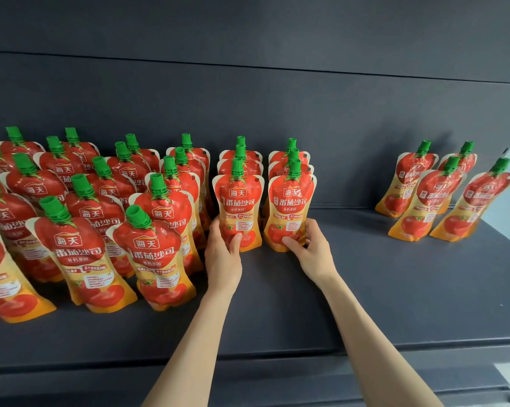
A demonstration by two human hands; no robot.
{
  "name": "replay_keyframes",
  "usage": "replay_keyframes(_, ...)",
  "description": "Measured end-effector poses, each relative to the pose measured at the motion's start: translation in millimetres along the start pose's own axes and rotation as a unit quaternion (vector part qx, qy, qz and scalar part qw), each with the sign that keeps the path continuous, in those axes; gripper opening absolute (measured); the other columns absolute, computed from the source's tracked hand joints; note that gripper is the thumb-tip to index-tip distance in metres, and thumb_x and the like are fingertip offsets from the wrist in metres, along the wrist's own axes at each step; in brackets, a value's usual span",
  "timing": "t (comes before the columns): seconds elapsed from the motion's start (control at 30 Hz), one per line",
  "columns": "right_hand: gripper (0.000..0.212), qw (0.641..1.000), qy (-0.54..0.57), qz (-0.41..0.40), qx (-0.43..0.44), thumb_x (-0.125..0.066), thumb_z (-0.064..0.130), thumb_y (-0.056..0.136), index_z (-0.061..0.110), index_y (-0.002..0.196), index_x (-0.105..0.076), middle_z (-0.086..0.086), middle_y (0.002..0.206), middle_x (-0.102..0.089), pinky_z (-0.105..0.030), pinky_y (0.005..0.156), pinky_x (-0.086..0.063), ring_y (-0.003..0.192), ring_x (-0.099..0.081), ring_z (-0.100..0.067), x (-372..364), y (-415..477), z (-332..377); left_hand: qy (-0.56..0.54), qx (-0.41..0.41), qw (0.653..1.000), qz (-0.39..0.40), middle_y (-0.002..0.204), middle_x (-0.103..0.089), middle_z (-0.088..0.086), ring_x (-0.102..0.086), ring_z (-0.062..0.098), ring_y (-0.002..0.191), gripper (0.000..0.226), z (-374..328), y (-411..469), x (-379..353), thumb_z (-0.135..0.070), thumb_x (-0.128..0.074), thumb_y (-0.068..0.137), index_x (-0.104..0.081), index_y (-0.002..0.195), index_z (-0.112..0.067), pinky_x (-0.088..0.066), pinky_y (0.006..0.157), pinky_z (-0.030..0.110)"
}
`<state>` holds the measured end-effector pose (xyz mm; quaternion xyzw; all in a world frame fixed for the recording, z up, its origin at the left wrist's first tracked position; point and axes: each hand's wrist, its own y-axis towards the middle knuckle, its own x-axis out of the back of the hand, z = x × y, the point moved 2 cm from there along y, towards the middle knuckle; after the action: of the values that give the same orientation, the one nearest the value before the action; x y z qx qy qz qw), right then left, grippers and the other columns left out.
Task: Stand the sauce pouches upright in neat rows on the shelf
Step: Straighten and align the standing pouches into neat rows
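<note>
- Head view: the left hand (pixel 223 254) grips the base of one front ketchup pouch (pixel 238 208); the right hand (pixel 309 245) pinches its neighbour (pixel 290 211), both upright mid-shelf (pixel 365 277).
- Best practice, judging by this: seat both bases flat, fronts level, spouts straight behind, then let go gently.
- Labels read 海天 and 番茄沙司.
- Four loose pouches (pixel 438 195) lean far right.

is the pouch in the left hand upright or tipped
Upright. The pouch stands on the shelf in line with the row behind it, its green cap pointing straight up, and the left hand grips its lower part.
</note>
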<state>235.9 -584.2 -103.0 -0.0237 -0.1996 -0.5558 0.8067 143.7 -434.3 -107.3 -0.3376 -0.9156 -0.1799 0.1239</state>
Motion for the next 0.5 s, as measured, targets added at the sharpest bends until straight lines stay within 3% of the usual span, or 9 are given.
replay_keyframes(0.13, 0.042, 1.000, -0.004, 0.005, -0.005, -0.062, 0.021, 0.088, 0.013, 0.125, -0.044, -0.001, 0.126, -0.057, -0.019, 0.087, -0.040, 0.105, -0.053, -0.008, 0.0, 0.2, 0.9, 0.008, -0.001, 1.000, 0.000, 0.140, -0.045, 0.006, -0.043, 0.023, 0.129, 0.053, 0.4, 0.1, -0.4, -0.026, -0.051, 0.093, -0.030, 0.141, -0.015, -0.039, 0.102, 0.034)
replay_keyframes(0.5, 0.046, 1.000, -0.025, -0.009, -0.015, -0.064, 0.023, 0.087, 0.013, 0.126, -0.044, -0.002, 0.127, -0.057, -0.022, 0.089, -0.042, 0.107, -0.054, -0.010, -1.2, -4.3, 5.2, 0.025, 0.017, 1.000, -0.006, 0.145, -0.038, 0.009, -0.039, 0.025, 0.133, 0.060, -0.2, -4.6, -0.1, -0.027, -0.052, 0.093, -0.024, 0.144, -0.013, -0.037, 0.105, 0.039)
